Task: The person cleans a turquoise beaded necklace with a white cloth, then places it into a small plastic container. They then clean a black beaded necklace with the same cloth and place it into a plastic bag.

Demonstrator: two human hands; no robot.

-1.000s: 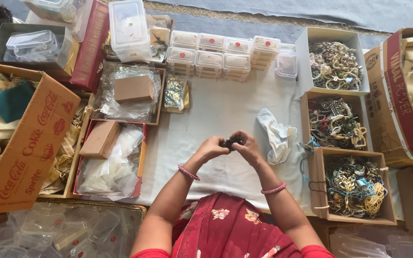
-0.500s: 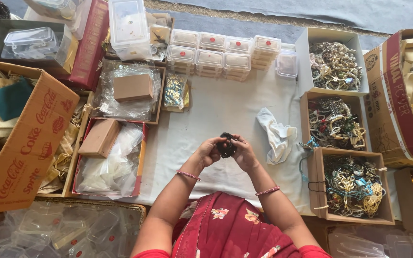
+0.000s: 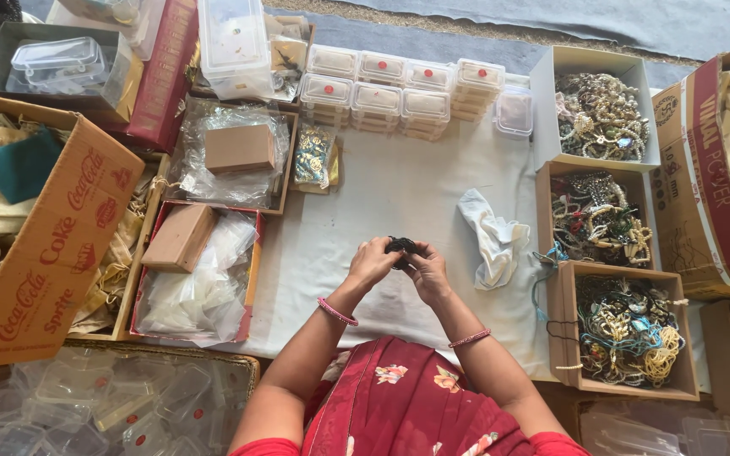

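Observation:
Both of my hands meet over the white cloth (image 3: pixel 382 194) in front of me. My left hand (image 3: pixel 372 262) and my right hand (image 3: pixel 428 270) pinch a small dark piece of jewellery (image 3: pixel 400 247) between their fingertips. A pink bangle sits on each wrist. A crumpled white rag (image 3: pixel 492 236) lies just right of my right hand. Three open cardboard boxes of tangled bead jewellery (image 3: pixel 606 118) (image 3: pixel 597 218) (image 3: pixel 627 325) stand in a column at the right.
Stacked small clear plastic boxes (image 3: pixel 382 89) with red dots line the far edge. Trays with plastic bags and brown card boxes (image 3: pixel 204 270) sit at the left, beside a large carton of cloth pouches (image 3: pixel 27 219). Empty clear boxes (image 3: pixel 103 401) fill the near left.
My hands have stayed together on the dark piece, turning it between the fingers. It showed more fully half a second ago and is now mostly covered by the fingertips.

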